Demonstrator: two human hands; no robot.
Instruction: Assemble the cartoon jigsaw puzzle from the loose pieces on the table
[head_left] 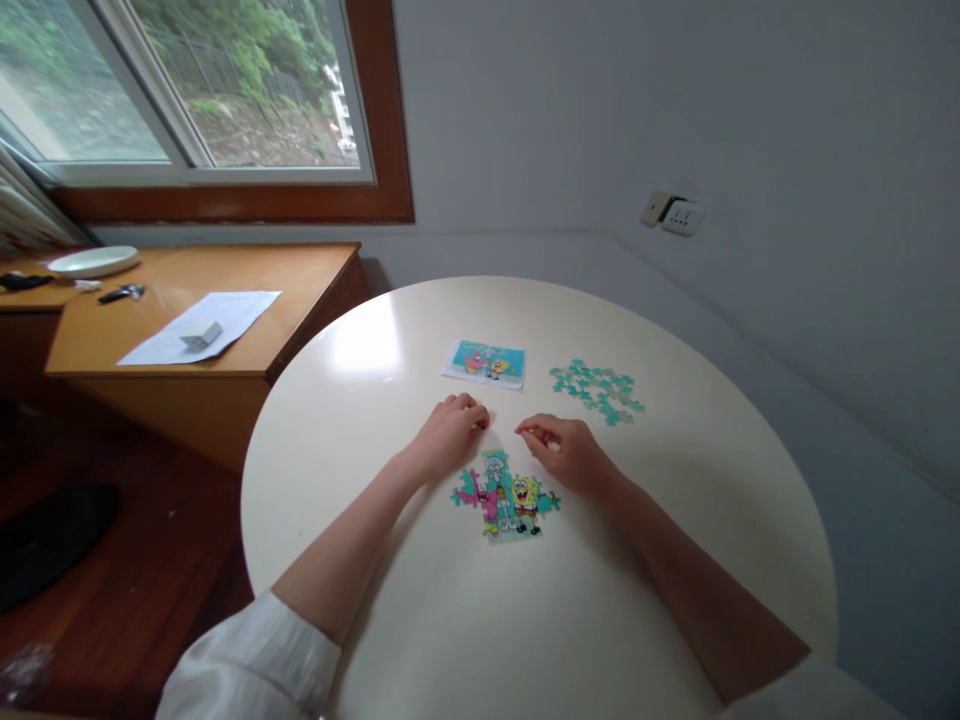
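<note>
A partly joined cartoon jigsaw puzzle (504, 505) lies on the white round table (585, 620), close in front of me. It shows a pink, a pale teal and a yellow figure. Just beyond its upper left edge is my left hand (451, 432), its fingers curled inward near the tabletop; whatever they may hold is hidden. My right hand (566, 447) hovers past the upper right edge, thumb and fingers pinched together. No piece can be made out in that pinch. A bit of teal shows just behind its knuckles. A gap separates the two hands.
A picture card (486, 363) with the same cartoon figures lies beyond my hands. Loose teal puzzle pieces (596, 388) are spread at the right. On the left, a wooden desk (315, 285) holds paper (225, 310) and a white plate (94, 262). A wall socket (682, 217) is at the right.
</note>
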